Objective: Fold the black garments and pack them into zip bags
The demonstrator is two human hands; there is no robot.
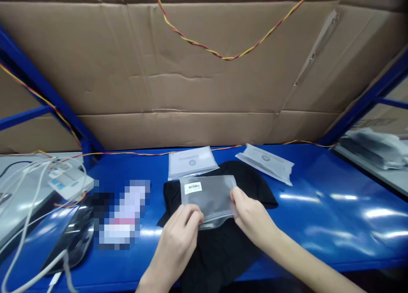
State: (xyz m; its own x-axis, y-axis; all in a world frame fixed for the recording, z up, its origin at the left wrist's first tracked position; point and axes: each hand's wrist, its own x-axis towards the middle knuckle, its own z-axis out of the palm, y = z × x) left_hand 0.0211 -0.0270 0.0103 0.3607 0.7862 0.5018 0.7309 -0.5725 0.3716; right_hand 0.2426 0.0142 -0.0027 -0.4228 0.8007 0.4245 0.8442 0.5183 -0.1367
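Between my two hands is a frosted zip bag (210, 199) with a white barcode label at its upper left and something dark inside. My left hand (183, 229) pinches its lower left edge, thumb and fingers closed. At its right edge, my right hand (250, 212) grips with the thumb on top. Beneath the bag lies a black cloth garment (259, 184), spread over the blue table and reaching down toward the front edge. Just behind are two more frosted packets with printed logos: a left packet (191, 163) and a right packet (266, 163), tilted.
On the blue table (318, 225) at left lie a blurred-out item (127, 212), a black glossy device (75, 233) and white cables (24, 225). A white box (68, 180) sits among them. Plastic-wrapped packs (376, 146) rest at far right. Cardboard (204, 89) forms the back wall.
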